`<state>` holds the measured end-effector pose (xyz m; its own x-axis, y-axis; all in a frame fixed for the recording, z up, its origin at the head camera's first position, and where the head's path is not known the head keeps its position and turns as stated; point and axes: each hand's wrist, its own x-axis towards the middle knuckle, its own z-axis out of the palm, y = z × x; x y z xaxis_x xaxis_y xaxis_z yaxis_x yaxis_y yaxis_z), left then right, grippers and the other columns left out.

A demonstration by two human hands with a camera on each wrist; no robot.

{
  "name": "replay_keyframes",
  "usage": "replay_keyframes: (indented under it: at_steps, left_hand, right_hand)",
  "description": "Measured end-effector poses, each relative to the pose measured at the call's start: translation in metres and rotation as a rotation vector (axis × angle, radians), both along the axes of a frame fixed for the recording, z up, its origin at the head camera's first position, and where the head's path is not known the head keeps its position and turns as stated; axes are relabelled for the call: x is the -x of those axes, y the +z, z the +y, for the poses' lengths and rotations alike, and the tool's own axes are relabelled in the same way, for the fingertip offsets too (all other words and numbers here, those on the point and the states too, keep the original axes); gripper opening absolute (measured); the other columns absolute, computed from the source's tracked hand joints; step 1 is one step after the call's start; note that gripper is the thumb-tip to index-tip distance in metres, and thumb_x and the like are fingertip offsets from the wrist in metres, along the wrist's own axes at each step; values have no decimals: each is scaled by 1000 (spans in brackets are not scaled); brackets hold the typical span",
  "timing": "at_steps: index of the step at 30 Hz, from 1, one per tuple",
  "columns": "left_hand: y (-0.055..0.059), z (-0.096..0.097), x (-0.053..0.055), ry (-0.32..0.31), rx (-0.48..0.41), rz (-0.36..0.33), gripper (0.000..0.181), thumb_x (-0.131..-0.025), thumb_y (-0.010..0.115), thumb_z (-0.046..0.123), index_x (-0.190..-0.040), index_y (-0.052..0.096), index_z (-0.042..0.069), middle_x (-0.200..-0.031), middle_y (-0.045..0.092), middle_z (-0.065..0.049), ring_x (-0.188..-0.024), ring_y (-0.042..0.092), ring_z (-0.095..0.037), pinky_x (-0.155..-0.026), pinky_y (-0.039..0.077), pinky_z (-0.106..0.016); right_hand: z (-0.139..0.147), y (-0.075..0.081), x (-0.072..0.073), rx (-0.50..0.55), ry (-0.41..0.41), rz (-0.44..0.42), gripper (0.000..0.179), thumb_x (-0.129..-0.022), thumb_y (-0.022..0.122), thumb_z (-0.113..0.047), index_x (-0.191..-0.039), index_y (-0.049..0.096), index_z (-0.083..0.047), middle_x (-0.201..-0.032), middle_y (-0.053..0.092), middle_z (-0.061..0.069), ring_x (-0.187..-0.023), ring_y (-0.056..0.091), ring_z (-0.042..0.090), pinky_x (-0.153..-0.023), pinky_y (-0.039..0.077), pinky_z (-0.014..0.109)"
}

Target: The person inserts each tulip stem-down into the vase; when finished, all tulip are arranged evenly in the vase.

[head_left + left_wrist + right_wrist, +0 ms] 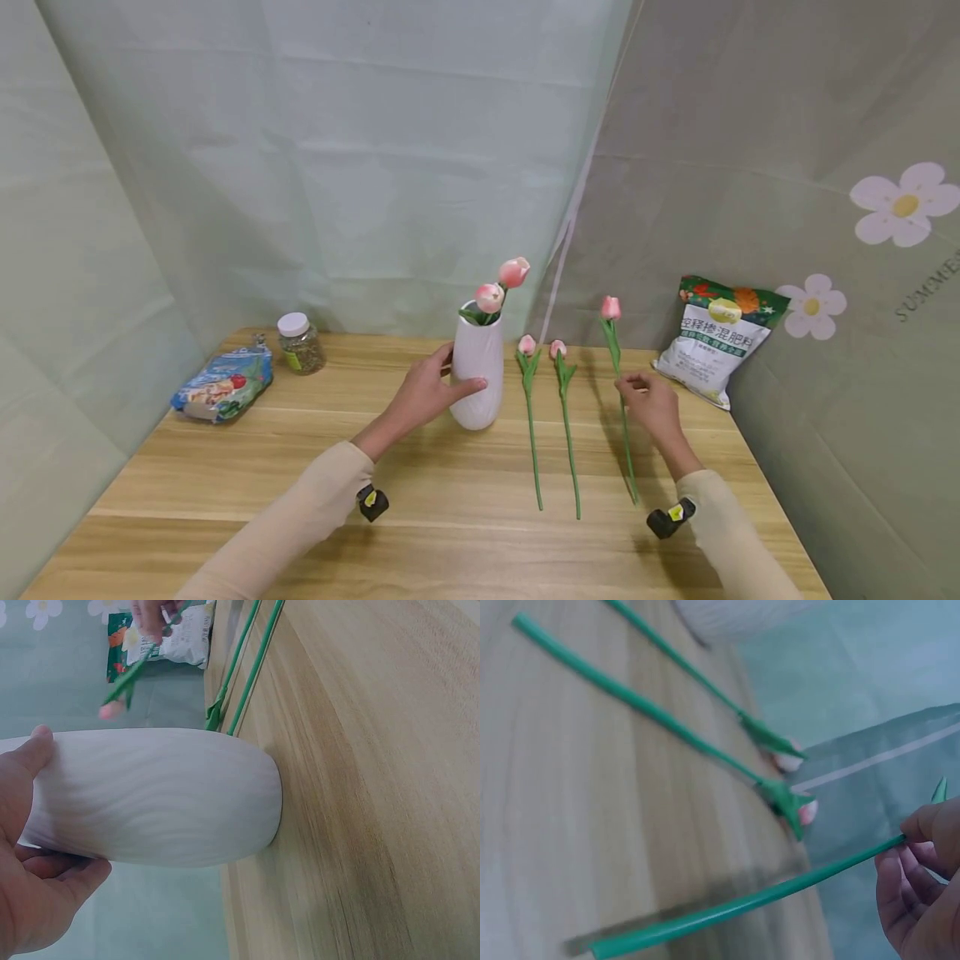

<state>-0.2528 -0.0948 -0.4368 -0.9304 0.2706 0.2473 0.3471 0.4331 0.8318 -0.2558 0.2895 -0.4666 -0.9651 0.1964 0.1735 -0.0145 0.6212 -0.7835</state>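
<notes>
A white ribbed vase stands upright on the table, with two pink tulips in its mouth. My left hand grips the vase from its left side, thumb across the front, as the left wrist view also shows. Between thumb and fingers, my right hand pinches the green stem of another pink tulip. Its bloom points up and away, and the stem's lower end hangs close over the table. Two more tulips lie side by side between the vase and my right hand.
A white and green fertilizer bag leans at the back right against the curtain. At the back left are a white-lidded jar and a blue plastic packet. Curtains rise behind the wooden table and along its sides.
</notes>
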Motion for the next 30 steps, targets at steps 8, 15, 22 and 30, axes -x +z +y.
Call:
replay_keyframes:
  at_steps: [8, 15, 22, 30]
  left_hand:
    - [1, 0, -1, 2, 4, 1, 81, -87, 81, 46, -148, 49, 4, -141, 60, -16, -127, 61, -33, -106, 52, -52]
    - [2, 0, 0, -1, -2, 9, 79, -86, 82, 42, -147, 50, 4, -140, 61, -15, -126, 62, -32, -105, 52, -52]
    - [1, 0, 1, -4, 1, 20, 78, -87, 82, 42, -147, 49, 4, -139, 62, -15, -126, 62, -32, -105, 53, -51]
    - [0, 0, 1, -1, 13, 25, 80, -87, 82, 44, -148, 49, 5, -140, 62, -14, -126, 62, -31, -104, 54, -46]
  right_hand:
    - [-4, 21, -4, 157, 80, 3, 31, -102, 65, -20, -115, 68, 7, -104, 72, 23, -74, 65, 5, -65, 61, 23]
    - [-10, 33, -5, 259, 129, 26, 36, -102, 66, -20, -121, 65, 10, -110, 72, 23, -79, 69, 6, -72, 64, 26]
    - [-18, 41, -7, 358, 153, 115, 36, -100, 69, -17, -119, 64, 13, -107, 72, 25, -74, 71, 7, -72, 64, 26]
    - [-24, 52, -10, 487, 136, 201, 32, -96, 72, -12, -113, 64, 15, -87, 76, -3, -69, 71, 6, -69, 63, 25]
